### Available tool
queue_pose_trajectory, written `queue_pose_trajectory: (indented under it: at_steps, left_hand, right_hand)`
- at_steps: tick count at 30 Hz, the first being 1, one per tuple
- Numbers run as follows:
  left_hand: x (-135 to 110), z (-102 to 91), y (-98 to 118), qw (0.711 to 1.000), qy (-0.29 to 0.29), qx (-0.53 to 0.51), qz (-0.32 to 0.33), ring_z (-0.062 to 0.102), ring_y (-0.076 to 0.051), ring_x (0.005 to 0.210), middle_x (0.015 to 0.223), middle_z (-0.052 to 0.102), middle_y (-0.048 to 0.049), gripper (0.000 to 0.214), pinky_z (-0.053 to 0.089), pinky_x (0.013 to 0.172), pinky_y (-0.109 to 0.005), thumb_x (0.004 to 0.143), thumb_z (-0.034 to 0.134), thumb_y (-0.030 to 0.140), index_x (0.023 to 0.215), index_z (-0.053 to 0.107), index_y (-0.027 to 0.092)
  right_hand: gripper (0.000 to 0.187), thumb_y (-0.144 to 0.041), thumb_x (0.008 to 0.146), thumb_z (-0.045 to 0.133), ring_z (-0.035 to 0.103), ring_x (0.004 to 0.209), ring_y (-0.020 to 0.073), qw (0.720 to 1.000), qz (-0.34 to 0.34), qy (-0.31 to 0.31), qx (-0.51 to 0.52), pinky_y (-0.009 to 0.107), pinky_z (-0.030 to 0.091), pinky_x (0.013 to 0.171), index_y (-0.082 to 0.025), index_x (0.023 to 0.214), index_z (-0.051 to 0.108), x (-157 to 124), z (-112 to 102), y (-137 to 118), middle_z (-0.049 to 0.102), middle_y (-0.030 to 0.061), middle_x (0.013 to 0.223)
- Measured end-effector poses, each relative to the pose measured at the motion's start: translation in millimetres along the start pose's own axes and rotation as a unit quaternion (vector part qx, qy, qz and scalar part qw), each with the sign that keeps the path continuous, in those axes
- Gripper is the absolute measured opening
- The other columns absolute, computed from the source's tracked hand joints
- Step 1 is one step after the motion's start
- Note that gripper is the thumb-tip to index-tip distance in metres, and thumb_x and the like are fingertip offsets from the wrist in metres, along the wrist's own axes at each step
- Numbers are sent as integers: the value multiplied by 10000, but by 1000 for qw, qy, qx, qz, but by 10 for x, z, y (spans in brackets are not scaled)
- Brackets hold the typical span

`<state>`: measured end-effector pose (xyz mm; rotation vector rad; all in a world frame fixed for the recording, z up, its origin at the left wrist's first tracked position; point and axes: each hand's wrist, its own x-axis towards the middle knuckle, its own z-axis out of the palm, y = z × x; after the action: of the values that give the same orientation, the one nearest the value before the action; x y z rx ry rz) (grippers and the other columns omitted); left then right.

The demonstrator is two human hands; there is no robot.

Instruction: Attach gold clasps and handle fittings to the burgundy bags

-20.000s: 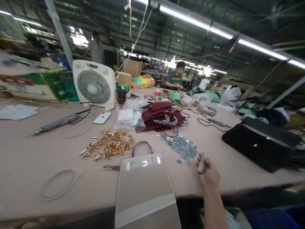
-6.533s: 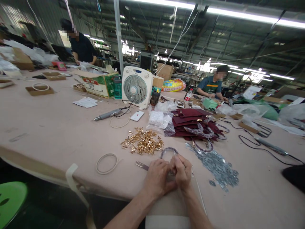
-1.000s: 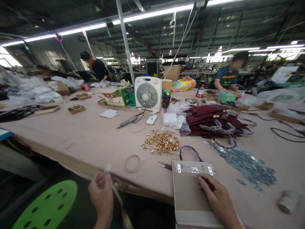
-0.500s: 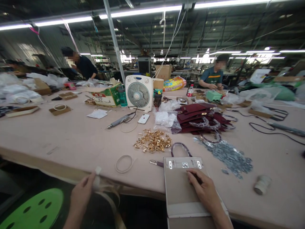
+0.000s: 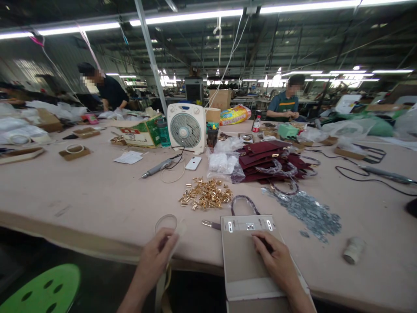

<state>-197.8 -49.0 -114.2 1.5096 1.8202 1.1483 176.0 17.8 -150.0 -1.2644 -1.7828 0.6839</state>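
My left hand (image 5: 157, 254) is closed in a pinch on a pale, partly see-through strip (image 5: 181, 227), just above the table's front edge. A beige band (image 5: 162, 284) hangs below this hand; whether it joins the strip I cannot tell. My right hand (image 5: 275, 258) rests on the beige inner side of a bag (image 5: 239, 261), its thumb and bent forefinger slightly apart and nothing visible between them. Metal plates (image 5: 250, 226) sit along the bag's top edge. Beyond that edge curves a dark wrapped handle (image 5: 245, 198), and a strap with a metal end (image 5: 210, 224) sticks out left.
Gold-coloured metal fittings (image 5: 208, 193) and grey metal plates (image 5: 312, 215) lie in heaps. Behind are maroon bag pieces (image 5: 260, 163), a fan (image 5: 186, 128), a phone (image 5: 193, 163) and a corded tool (image 5: 158, 168). A spool (image 5: 354, 250) stands right. Two co-workers are across the table.
My left hand has moved right, toward the bag, carrying the pale strip with it. My right hand stays on the bag. The whole view has shifted slightly.
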Motion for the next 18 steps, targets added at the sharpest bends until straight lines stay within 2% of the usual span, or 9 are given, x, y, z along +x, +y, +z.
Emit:
queue_pose_trajectory:
  at_steps: [2, 4, 7, 10, 13, 18]
  left_hand:
    - [-10, 287, 297, 994, -102, -43, 23, 580, -176, 776, 811, 634, -3, 346, 454, 721, -256, 973, 565, 516, 877, 660, 197]
    - [-5, 562, 533, 980, -176, -87, 37, 552, -156, 738, 780, 621, 4, 312, 427, 693, -243, 976, 583, 461, 875, 665, 178]
    - [41, 893, 714, 962, -248, -107, 50, 562, -150, 739, 795, 655, -3, 263, 408, 679, -236, 968, 596, 397, 896, 692, 162]
    - [97, 1095, 727, 955, -273, -85, 72, 586, -156, 776, 823, 679, -5, 216, 410, 698, -237, 961, 594, 343, 892, 697, 166]
    - [130, 1185, 685, 952, -288, -57, 89, 611, -166, 806, 847, 702, -5, 183, 426, 732, -242, 962, 593, 320, 907, 698, 179]
    - [130, 1195, 669, 950, -287, -31, 117, 621, -170, 817, 860, 707, -4, 181, 442, 754, -243, 982, 583, 318, 923, 698, 191]
  right_hand:
    - [318, -476, 998, 566, 715, 862, 250, 1000, -1, -2, 2, 330, 583, 816, -224, 1037, 756, 0, 1, 17, 767, 85, 974]
    - [313, -474, 996, 571, 717, 871, 252, 1000, -1, -3, 3, 330, 585, 809, -226, 1042, 757, -1, -2, 30, 768, 86, 994]
    - [279, -448, 999, 578, 717, 887, 252, 1000, -3, -3, 2, 340, 583, 825, -236, 1058, 751, -9, -18, 26, 764, 79, 1025]
    - [223, -393, 1003, 592, 712, 962, 256, 1000, -26, 4, 8, 355, 575, 874, -245, 1088, 736, -22, -37, -13, 756, 78, 1066]
    - [197, -336, 996, 608, 700, 1007, 255, 997, -74, -4, 22, 360, 575, 876, -249, 1136, 717, -21, -33, -73, 740, 89, 1105]
    - [244, -300, 979, 640, 694, 1010, 245, 985, -138, -98, 26, 375, 587, 875, -256, 1213, 692, 71, 41, -174, 728, 99, 1141]
